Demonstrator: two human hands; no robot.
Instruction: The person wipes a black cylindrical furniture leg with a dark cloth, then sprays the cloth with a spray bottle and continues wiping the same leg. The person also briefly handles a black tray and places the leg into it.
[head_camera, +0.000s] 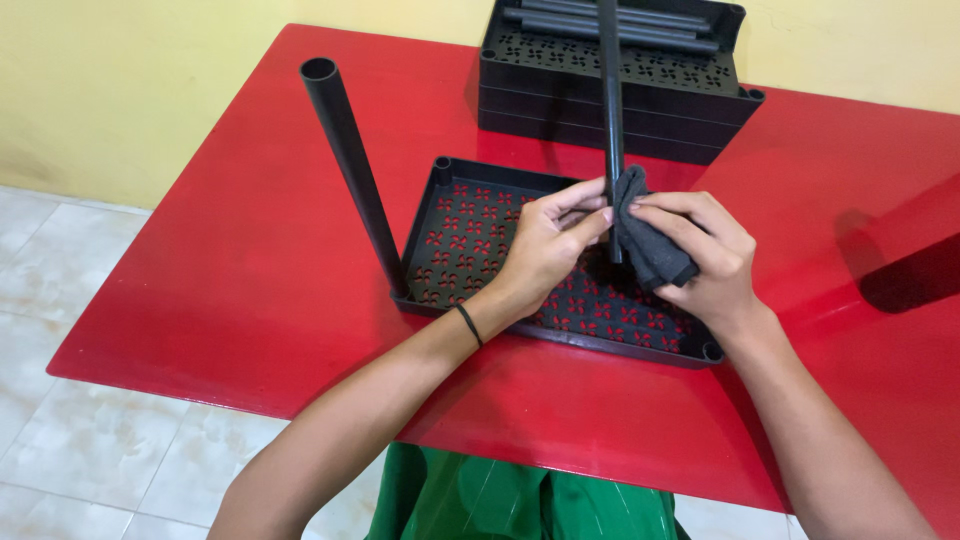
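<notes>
A black perforated plastic shelf tray (470, 235) lies on the red table (250, 250). One black tube (350, 165) stands upright in the tray's near left corner socket. A second black tube (612, 110) rises over the tray's middle. My left hand (545, 245) pinches this tube low down with its fingers. My right hand (700, 255) presses a dark grey cloth (650, 245) against the same tube, just right of my left hand. The tube's lower end is hidden behind the cloth and fingers.
A stack of black perforated trays (610, 95) with several loose tubes on top sits at the table's far edge. A yellow wall runs behind. White floor tiles (70, 440) lie to the left. Green clothing (500, 500) shows below the table's near edge.
</notes>
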